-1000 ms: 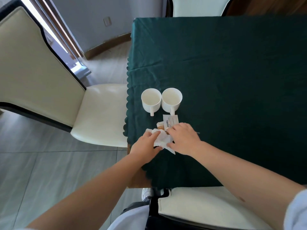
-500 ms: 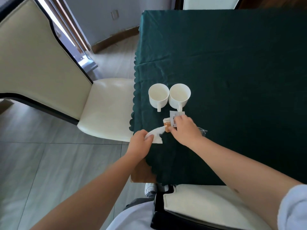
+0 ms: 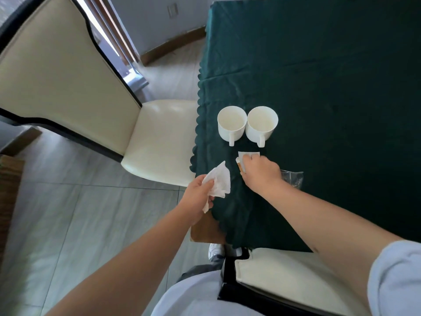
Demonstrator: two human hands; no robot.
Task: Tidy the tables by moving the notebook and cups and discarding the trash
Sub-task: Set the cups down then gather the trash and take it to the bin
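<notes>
Left hand [image 3: 200, 192] pinches crumpled white tissue [image 3: 219, 182]; right hand [image 3: 259, 171] curls onto small paper packets [image 3: 248, 155] just beside two white ceramic cups [image 3: 247, 124]. Risk: knuckles nudging cups.

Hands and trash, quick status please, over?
Left hand shut on crumpled tissue. Right hand pressing on small paper packets. Two white cups untouched; clear wrapper beside right wrist.

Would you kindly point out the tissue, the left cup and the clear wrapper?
tissue [image 3: 220, 181], head view, on its crumpled middle.
left cup [image 3: 232, 122], head view, on its inside.
clear wrapper [image 3: 293, 179], head view, on its crinkled middle.
</notes>
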